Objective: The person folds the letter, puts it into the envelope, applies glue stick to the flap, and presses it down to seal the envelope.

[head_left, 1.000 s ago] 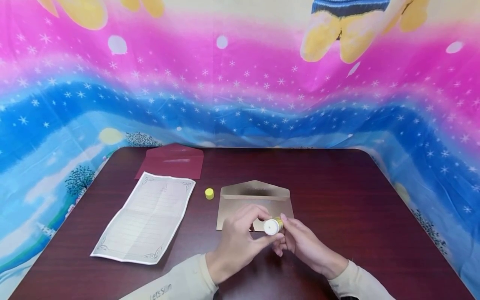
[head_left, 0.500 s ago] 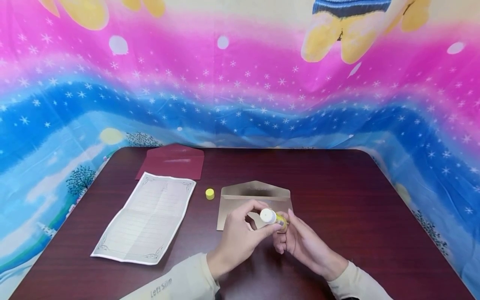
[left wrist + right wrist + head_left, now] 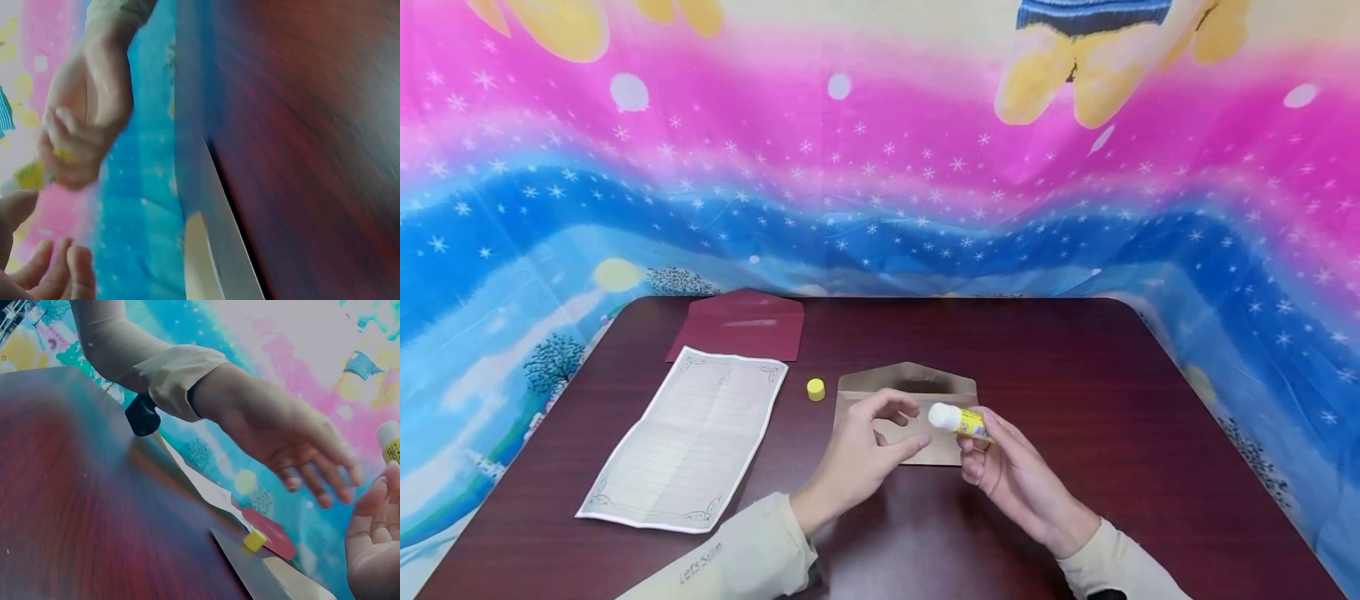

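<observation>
In the head view my right hand (image 3: pixel 1026 483) holds a yellow glue stick (image 3: pixel 973 423) between thumb and fingers, its uncapped white end pointing left. My left hand (image 3: pixel 865 454) hovers just left of that end, fingers loosely bent and apart from it, holding nothing. Below both hands a gold-brown envelope (image 3: pixel 942 452) lies on the table, its flap unfolded toward the far side; the left hand partly hides it. The yellow cap (image 3: pixel 816 390) stands to the envelope's left. The right wrist view shows the glue stick (image 3: pixel 392 444) at its edge, separated from the left hand (image 3: pixel 275 431).
A creased sheet of lined, bordered paper (image 3: pixel 685 450) lies on the left of the dark wooden table (image 3: pixel 1075 375). Behind it is a maroon envelope (image 3: pixel 745 333) with its flap raised. A printed cloth (image 3: pixel 880 192) hangs around the table's back and sides.
My left hand has let go of the glue stick's white end and drawn back to the left. The glue stick has swung to point left in my right hand.
</observation>
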Demonstrator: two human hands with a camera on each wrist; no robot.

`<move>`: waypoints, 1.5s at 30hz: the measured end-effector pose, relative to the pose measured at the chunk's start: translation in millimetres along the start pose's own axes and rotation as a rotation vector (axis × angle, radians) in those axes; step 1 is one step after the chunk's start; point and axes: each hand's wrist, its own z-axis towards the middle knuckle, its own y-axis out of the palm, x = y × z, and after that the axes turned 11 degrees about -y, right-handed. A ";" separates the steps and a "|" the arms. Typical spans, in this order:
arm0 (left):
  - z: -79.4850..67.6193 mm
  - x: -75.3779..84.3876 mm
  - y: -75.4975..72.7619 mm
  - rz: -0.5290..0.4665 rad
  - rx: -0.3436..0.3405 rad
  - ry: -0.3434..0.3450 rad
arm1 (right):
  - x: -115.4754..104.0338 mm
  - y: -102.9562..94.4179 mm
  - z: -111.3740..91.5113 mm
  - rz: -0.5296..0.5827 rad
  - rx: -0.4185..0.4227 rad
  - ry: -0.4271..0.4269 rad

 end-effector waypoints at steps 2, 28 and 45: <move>1.3 -5.9 -7.2 0.083 0.010 -0.019 | -3.2 -2.1 -0.2 -0.034 0.029 -0.012; -4.4 4.0 17.2 -0.370 -0.014 -0.002 | 7.8 10.5 -2.1 -0.368 0.094 -0.022; -0.2 2.5 13.5 -0.232 -0.047 0.025 | 7.6 11.5 2.4 -0.166 0.033 0.039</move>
